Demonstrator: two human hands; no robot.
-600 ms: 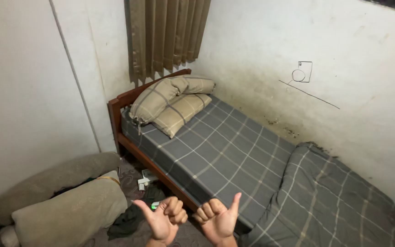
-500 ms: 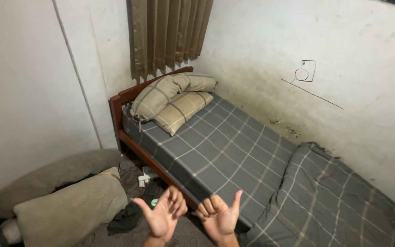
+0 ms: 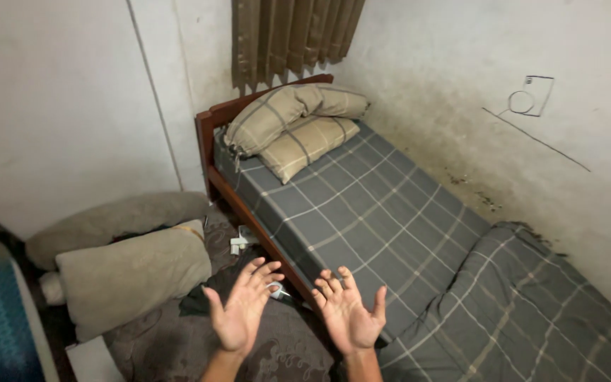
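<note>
My left hand [image 3: 240, 308] and my right hand [image 3: 348, 315] are raised side by side at the bottom of the view, palms up, fingers spread, holding nothing. They hover over the near edge of a bed [image 3: 362, 205] with a grey checked sheet and a dark wooden frame. A crumpled grey checked blanket [image 3: 525, 311] lies on the bed at the right. Two tan checked pillows [image 3: 291, 127] rest at the headboard.
Two large grey-beige cushions [image 3: 125, 265] lie on the floor at the left, beside a dark patterned rug [image 3: 277, 350]. Small items, one a white plug [image 3: 240, 242], sit by the bed frame. A brown curtain [image 3: 291, 35] hangs above the headboard. White walls enclose the corner.
Both hands went from closed fists with thumbs out to open palms with fingers spread. The view shifted slightly; the bed and floor items stayed put.
</note>
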